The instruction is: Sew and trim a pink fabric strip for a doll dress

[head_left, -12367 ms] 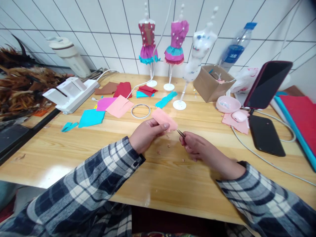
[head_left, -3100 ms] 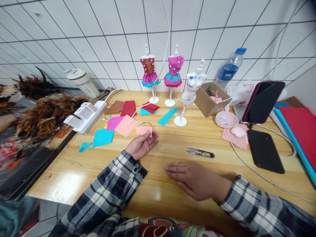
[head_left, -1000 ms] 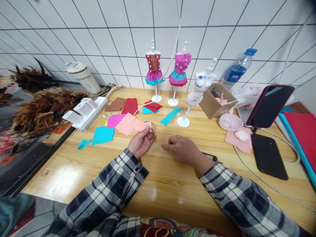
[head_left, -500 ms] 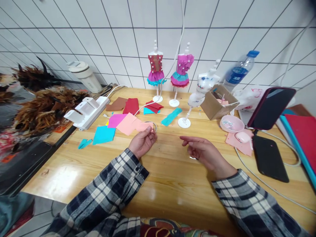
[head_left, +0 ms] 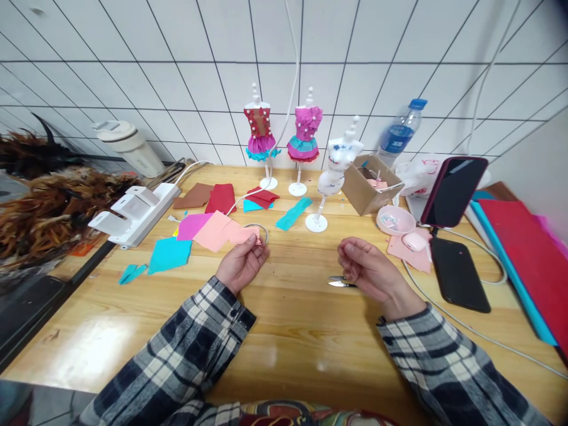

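My left hand is closed, its thumb and fingers pinching a small piece of peach-pink crepe paper. Behind that piece lies a larger peach-pink sheet; whether the two are joined I cannot tell. To the right, my right hand is held above the table with thumb and fingertips pressed together; anything in the pinch is too small to make out. A small pair of snips lies on the table, its blades showing and its handles hidden under my right hand.
Two dressed mini mannequins and a bare white one stand at the back. Coloured sheets lie left, near a power strip. Right are a cardboard box, pink bowl, phones and a bottle.
My right hand's fingers have gone from an extended forefinger to a closed pinch, and more of the snips shows. The view has shifted, moving the scene leftward. The left hand keeps its pinch.
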`<state>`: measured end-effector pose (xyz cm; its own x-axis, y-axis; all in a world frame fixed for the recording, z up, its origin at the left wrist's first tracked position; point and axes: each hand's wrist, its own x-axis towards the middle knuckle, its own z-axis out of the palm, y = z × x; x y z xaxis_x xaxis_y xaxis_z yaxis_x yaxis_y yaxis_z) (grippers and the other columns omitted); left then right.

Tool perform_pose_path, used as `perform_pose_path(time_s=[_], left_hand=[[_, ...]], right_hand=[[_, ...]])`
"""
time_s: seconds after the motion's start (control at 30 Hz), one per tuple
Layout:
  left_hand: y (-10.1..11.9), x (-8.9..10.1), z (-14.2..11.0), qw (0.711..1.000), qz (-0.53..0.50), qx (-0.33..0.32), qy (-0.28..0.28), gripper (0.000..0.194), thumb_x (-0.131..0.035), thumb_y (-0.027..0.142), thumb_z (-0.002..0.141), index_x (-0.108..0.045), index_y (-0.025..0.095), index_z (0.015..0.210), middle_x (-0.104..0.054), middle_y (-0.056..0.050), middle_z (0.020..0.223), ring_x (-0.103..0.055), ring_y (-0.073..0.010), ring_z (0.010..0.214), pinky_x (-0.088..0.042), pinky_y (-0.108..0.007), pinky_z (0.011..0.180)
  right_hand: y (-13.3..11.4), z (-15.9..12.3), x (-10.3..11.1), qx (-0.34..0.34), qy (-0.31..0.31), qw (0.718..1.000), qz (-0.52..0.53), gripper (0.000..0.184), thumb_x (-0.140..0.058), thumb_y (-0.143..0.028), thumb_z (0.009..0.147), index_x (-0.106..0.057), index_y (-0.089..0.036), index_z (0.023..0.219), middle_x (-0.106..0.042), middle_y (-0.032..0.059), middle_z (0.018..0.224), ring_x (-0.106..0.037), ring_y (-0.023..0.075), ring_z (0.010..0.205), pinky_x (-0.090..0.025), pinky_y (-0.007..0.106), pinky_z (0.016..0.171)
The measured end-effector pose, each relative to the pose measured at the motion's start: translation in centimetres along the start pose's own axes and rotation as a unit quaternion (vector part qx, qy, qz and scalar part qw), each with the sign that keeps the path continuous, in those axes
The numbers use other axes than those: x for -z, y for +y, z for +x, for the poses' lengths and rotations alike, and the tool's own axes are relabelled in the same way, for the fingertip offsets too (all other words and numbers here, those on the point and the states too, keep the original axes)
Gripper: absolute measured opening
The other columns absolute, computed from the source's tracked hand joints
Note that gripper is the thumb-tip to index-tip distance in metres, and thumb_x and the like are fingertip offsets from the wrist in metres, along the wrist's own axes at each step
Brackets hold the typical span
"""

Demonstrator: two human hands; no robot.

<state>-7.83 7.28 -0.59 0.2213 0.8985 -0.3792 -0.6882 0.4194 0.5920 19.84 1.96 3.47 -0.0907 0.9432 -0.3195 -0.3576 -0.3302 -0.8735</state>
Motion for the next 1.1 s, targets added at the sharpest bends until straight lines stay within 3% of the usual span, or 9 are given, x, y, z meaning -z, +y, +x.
perform_pose_path(time_s=[0.1,0.17,0.23,0.3,0.47,0.67,0.8,1.0,1.1], left_hand=[[0.0,-0.1,0.0,1.000,0.022,-0.006,-0.006,0.007,-0.065,0.016,0.087,-0.064,0.013,0.080,-0.068,-0.001,0.076,-0.067,-0.0109,0.073,-0.058,-0.024,0.073],[-0.1,-0.1,-0.1,0.999,0.034,-0.007,-0.008,0.006,-0.067,0.015,0.084,-0.065,0.012,0.079,-0.069,-0.002,0.075,-0.067,-0.0106,0.072,-0.058,-0.024,0.074],[-0.3,-0.2,-0.2,0.999,0.047,-0.011,-0.011,0.005,-0.070,0.013,0.082,-0.066,0.011,0.079,-0.069,-0.002,0.074,-0.066,-0.0104,0.070,-0.057,-0.023,0.073],[-0.5,-0.3,-0.2,0.998,0.063,-0.016,-0.015,0.005,-0.073,0.011,0.078,-0.068,0.011,0.080,-0.069,-0.003,0.072,-0.066,-0.0102,0.069,-0.057,-0.021,0.073],[-1.0,-0.7,-0.5,0.993,0.119,-0.009,-0.021,0.010,-0.076,0.008,0.073,-0.072,0.008,0.082,-0.074,-0.008,0.081,-0.068,-0.0122,0.073,-0.056,-0.019,0.071],[-1.2,-1.5,-1.5,0.982,0.188,-0.018,-0.021,0.009,-0.080,0.014,0.070,-0.074,0.011,0.077,-0.073,-0.004,0.077,-0.064,-0.0092,0.069,-0.053,-0.017,0.069],[-1.4,-2.2,-2.6,0.966,0.259,0.005,-0.019,0.014,-0.083,0.020,0.067,-0.075,0.012,0.076,-0.074,-0.005,0.078,-0.064,-0.0116,0.069,-0.051,-0.019,0.066],[-2.0,-4.6,-3.9,0.897,0.431,0.024,-0.096,0.017,-0.084,0.025,0.064,-0.075,0.013,0.072,-0.073,-0.006,0.074,-0.062,-0.0152,0.067,-0.046,-0.024,0.063],[-2.5,-5.5,-4.4,0.873,0.466,0.057,-0.131,0.020,-0.082,0.030,0.066,-0.075,0.014,0.075,-0.074,-0.005,0.077,-0.063,-0.0162,0.071,-0.047,-0.027,0.070]], right_hand=[[-1.0,-0.2,2.2,0.141,0.127,0.958,-0.216,0.035,-0.070,-0.053,0.074,-0.058,-0.021,0.064,-0.047,-0.0045,0.051,-0.045,0.0116,0.047,-0.045,0.026,0.048],[-1.4,-0.4,4.1,0.226,0.212,0.846,-0.434,0.033,-0.062,-0.048,0.083,-0.060,-0.021,0.064,-0.057,0.0013,0.059,-0.053,0.0169,0.058,-0.050,0.033,0.060],[-1.2,-0.7,5.6,0.279,0.192,0.764,-0.549,0.024,-0.060,-0.040,0.083,-0.068,-0.021,0.096,-0.068,0.0088,0.096,-0.062,0.0240,0.083,-0.052,0.038,0.072],[-0.4,-1.1,6.2,0.276,0.143,0.749,-0.586,0.035,-0.056,-0.035,0.086,-0.061,-0.021,0.118,-0.066,0.0101,0.115,-0.063,0.0244,0.090,-0.053,0.039,0.074],[1.1,-1.9,5.8,0.253,0.046,0.707,-0.659,0.029,-0.045,-0.023,0.090,-0.062,-0.020,0.114,-0.068,0.0098,0.108,-0.062,0.0264,0.102,-0.049,0.043,0.088],[1.2,-2.0,6.2,0.163,0.016,0.652,-0.740,0.031,-0.066,-0.046,0.079,-0.062,-0.021,0.097,-0.064,0.0086,0.096,-0.060,0.0280,0.089,-0.046,0.041,0.078],[1.9,-1.6,5.1,0.158,-0.053,0.692,-0.702,0.016,-0.061,-0.031,0.082,-0.051,-0.022,0.074,-0.060,0.0056,0.083,-0.056,0.0225,0.079,-0.041,0.034,0.071],[3.0,-1.7,0.3,0.158,0.060,0.936,-0.310,0.021,-0.046,-0.041,0.091,-0.045,-0.023,0.102,-0.055,-0.0036,0.071,-0.050,0.0146,0.063,-0.039,0.028,0.063],[3.7,-2.0,-2.0,0.073,-0.015,0.981,-0.177,0.039,-0.055,-0.052,0.084,-0.058,-0.018,0.104,-0.050,-0.0037,0.068,-0.045,0.0126,0.060,-0.035,0.026,0.058]])
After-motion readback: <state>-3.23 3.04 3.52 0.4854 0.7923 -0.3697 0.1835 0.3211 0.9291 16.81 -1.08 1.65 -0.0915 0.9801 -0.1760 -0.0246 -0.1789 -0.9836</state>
